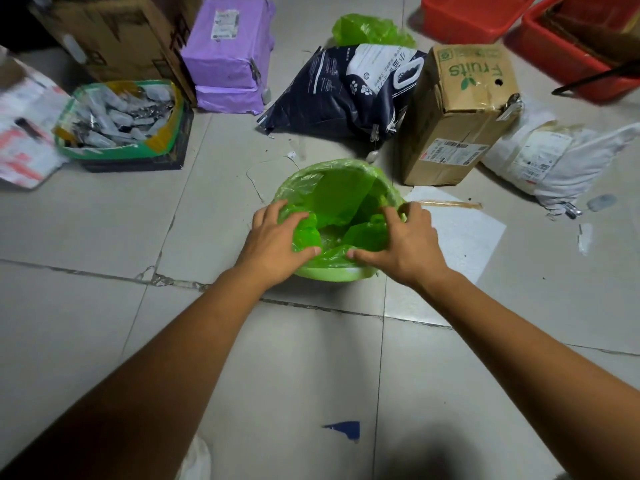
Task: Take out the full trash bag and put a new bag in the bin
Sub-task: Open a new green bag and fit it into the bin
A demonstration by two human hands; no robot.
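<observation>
Steady the bin (332, 273) at mid-floor and stretch the green bag (329, 199) lining it evenly outward, folding the mouth down over the lip all round, with left hand (277, 237) and right hand (405, 240) both curled onto the film at the near rim, thumbs pinching the edge. Beyond, on the floor: red basket (554, 64) holding something brown, shut Fruits box (457, 109), dark crate (138, 165) with a green liner full of silvery pouches.

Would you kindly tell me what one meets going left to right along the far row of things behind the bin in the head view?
Green-lined crate of silver packets, purple plastic-wrapped parcel, dark blue paw-print bag, brown cardboard Fruits box, white plastic mailer parcel.
</observation>
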